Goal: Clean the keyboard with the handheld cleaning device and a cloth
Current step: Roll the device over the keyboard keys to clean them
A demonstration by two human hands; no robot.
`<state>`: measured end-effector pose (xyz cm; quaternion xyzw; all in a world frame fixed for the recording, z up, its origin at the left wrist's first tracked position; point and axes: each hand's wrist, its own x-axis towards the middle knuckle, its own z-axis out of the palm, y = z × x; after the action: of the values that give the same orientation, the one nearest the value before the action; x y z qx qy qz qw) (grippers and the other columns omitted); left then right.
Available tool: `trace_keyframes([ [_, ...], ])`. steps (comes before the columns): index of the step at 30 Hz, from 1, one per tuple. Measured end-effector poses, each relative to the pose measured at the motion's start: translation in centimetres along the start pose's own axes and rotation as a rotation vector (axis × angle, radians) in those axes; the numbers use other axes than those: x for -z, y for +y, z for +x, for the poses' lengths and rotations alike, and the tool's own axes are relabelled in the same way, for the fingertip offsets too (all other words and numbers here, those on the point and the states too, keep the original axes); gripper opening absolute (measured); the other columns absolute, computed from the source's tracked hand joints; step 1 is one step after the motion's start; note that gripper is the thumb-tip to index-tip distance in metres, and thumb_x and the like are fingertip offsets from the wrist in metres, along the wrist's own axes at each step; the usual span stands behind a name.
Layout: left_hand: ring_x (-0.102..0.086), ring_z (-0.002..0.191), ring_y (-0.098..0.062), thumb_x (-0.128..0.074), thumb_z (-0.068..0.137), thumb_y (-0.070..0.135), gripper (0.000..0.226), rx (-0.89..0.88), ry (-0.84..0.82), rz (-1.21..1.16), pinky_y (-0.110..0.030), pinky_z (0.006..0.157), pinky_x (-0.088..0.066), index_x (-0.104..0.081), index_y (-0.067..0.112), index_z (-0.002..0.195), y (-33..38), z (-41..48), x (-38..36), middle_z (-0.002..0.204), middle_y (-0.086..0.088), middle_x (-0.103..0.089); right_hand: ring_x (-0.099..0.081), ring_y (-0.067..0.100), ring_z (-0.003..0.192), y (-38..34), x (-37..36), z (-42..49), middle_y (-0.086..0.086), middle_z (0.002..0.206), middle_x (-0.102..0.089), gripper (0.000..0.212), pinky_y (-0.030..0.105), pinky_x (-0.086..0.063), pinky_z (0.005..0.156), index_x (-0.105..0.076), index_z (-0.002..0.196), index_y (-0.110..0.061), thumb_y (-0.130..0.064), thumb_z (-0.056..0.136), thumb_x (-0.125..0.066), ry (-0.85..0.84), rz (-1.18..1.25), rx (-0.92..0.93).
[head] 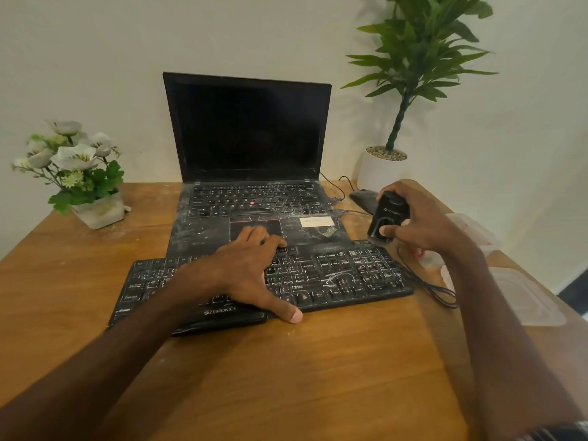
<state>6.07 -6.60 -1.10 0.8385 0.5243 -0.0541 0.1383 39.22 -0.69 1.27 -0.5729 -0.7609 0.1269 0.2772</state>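
A black keyboard [343, 276] streaked with white dust lies across the wooden desk [318, 361], in front of an open black laptop [248, 138] whose palm rest is dusty too. My left hand [248, 275] rests flat on the keyboard's middle, fingers stretched over the top rows and thumb at the front edge. My right hand [413, 221] grips a small black handheld cleaning device [386, 218], its lower end just above the keyboard's far right corner. No cloth can be made out.
A black mouse [362, 198] and cables [426, 284] lie right of the laptop. A tall plant in a white pot [378, 170] stands at the back right, a flower pot [98, 208] at the back left. Clear plastic containers [521, 297] sit at the right edge.
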Motion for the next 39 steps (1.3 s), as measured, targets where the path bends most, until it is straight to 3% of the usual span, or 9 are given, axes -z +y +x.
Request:
trace_keyframes([
  [2,-0.027,0.134,-0.015,-0.071,0.051,0.096,0.14,-0.002,-0.003,0.007,-0.047,0.113,-0.042,-0.015,0.029,0.161,0.0,0.0,0.1,0.139,0.01,-0.026,-0.064,0.013,0.101,-0.9,-1.0,0.1,-0.003,0.109,-0.063,0.059,0.018,-0.052,0.074,-0.054,0.12,-0.022,-0.002,0.072,-0.083,-0.056,0.074,0.016],
  [10,-0.027,0.131,-0.015,-0.07,0.051,0.096,0.14,-0.004,-0.008,0.007,-0.047,0.113,-0.042,-0.014,0.029,0.161,0.0,0.0,0.1,0.136,0.01,-0.026,-0.061,0.011,0.094,-1.5,-1.0,-0.3,-0.013,0.101,-0.058,0.059,0.005,-0.046,0.062,-0.052,0.121,-0.02,-0.001,0.074,-0.082,0.022,0.081,-0.02],
  [14,-0.027,0.134,-0.016,-0.07,0.051,0.096,0.14,-0.005,-0.009,0.014,-0.049,0.113,-0.042,-0.015,0.029,0.161,0.0,0.1,0.0,0.141,0.008,-0.026,-0.062,0.019,0.103,-3.4,-2.7,0.2,0.002,0.114,-0.062,0.061,0.019,-0.054,0.068,-0.052,0.124,-0.019,0.001,0.074,-0.081,-0.099,0.136,0.032],
  [17,-0.026,0.135,-0.015,-0.07,0.05,0.096,0.141,-0.005,-0.003,0.012,-0.047,0.113,-0.042,-0.015,0.029,0.161,0.1,0.1,0.0,0.14,0.008,-0.026,-0.064,0.014,0.101,-3.4,-2.0,-0.1,-0.001,0.112,-0.063,0.059,0.028,-0.062,0.075,-0.053,0.121,-0.019,0.005,0.074,-0.08,-0.059,0.255,-0.004],
  [21,-0.026,0.135,-0.015,-0.07,0.05,0.097,0.141,-0.005,0.007,0.014,-0.048,0.114,-0.042,-0.015,0.029,0.161,0.0,0.1,0.0,0.14,0.009,-0.026,-0.058,0.0,0.087,-2.0,-0.5,-0.7,-0.013,0.098,-0.058,0.059,-0.002,-0.043,0.062,-0.052,0.12,-0.016,0.004,0.072,-0.081,0.067,0.083,-0.035],
  [25,-0.026,0.134,-0.015,-0.068,0.05,0.098,0.142,-0.003,0.002,0.029,-0.049,0.113,-0.043,-0.014,0.028,0.161,0.0,0.1,0.0,0.14,0.007,-0.027,-0.062,0.008,0.086,-2.6,-1.8,-0.4,0.001,0.103,-0.061,0.063,0.009,-0.048,0.053,-0.049,0.124,-0.018,0.002,0.074,-0.08,0.015,0.018,-0.033],
  [28,-0.026,0.133,-0.015,-0.066,0.05,0.1,0.143,0.0,0.004,0.042,-0.048,0.112,-0.044,-0.014,0.027,0.162,0.1,0.1,0.0,0.139,0.007,-0.027,-0.064,0.019,0.091,-3.4,-2.9,0.0,0.004,0.108,-0.063,0.064,0.01,-0.045,0.056,-0.047,0.125,-0.018,-0.001,0.074,-0.082,-0.004,-0.03,0.003],
  [34,-0.026,0.136,-0.016,-0.065,0.05,0.1,0.144,0.002,0.004,0.05,-0.048,0.112,-0.043,-0.012,0.027,0.162,0.2,0.0,-0.1,0.14,0.007,-0.027,-0.062,0.003,0.09,-3.4,-1.2,-0.8,-0.017,0.1,-0.059,0.062,0.004,-0.046,0.063,-0.051,0.124,-0.017,-0.001,0.074,-0.084,0.166,0.157,-0.058],
  [39,-0.026,0.14,-0.017,-0.061,0.052,0.101,0.143,-0.012,0.029,0.055,-0.047,0.112,-0.043,-0.01,0.028,0.164,0.2,-0.4,-0.2,0.149,0.006,-0.025,-0.062,0.02,0.1,-2.1,-0.2,-1.9,0.002,0.114,-0.062,0.064,0.011,-0.042,0.071,-0.051,0.123,-0.02,-0.008,0.07,-0.086,0.252,0.005,-0.056],
])
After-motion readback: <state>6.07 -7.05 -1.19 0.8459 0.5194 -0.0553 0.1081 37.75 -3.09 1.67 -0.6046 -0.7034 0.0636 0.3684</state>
